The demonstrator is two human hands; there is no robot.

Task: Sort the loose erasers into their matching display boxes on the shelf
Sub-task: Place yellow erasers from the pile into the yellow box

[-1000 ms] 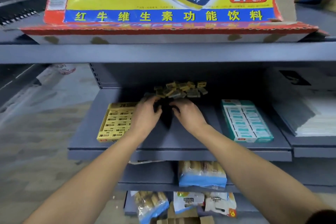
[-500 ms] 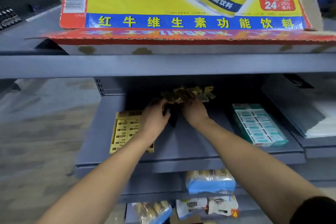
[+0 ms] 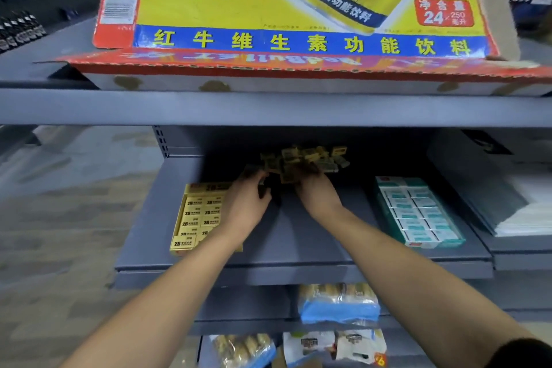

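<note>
A pile of loose yellow-brown erasers [image 3: 310, 158] lies at the back of the grey middle shelf [image 3: 298, 248]. My left hand [image 3: 248, 203] reaches to the pile's left edge, its fingertips at a dark eraser [image 3: 253, 170]; blur hides whether it grips. My right hand [image 3: 316, 194] has its fingers curled into the front of the pile around erasers. A yellow 2B display box [image 3: 197, 215] sits at the left, partly under my left wrist. At the right stands a teal and white display box [image 3: 418, 215], filled.
A large yellow drink carton [image 3: 283, 3] lies on the shelf above, whose front edge [image 3: 268, 107] overhangs the pile. White paper stacks [image 3: 525, 212] lie on the right. Bagged snacks [image 3: 337, 302] fill the lower shelves. Floor shows at the left.
Both hands have pushed from the shelf's middle back into the eraser pile. The view has moved closer and tilted slightly up.
</note>
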